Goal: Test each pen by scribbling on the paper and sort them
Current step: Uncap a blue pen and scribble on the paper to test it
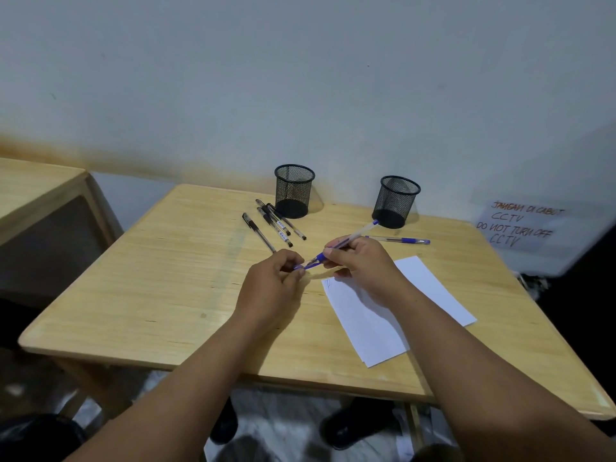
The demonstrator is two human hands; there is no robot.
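My right hand [360,268] grips a blue pen [358,234] by its barrel, the tip end pointing left. My left hand [271,288] pinches the pen's cap [301,266] at that tip end. Both hands hover above the table, just left of the white paper [416,295], which bears a small scribble near its upper left corner. Several black pens [276,223] lie in a loose group at the back of the table. Another blue pen [400,240] lies to the right, in front of the right mesh cup [396,201]. The left mesh cup [294,190] stands beside the black pens.
The wooden table [166,278] stands against a pale wall. A second wooden table [36,185] is at the far left. A handwritten CCTV notice [520,228] hangs at the right. Dark shoes show on the floor below the table's front edge.
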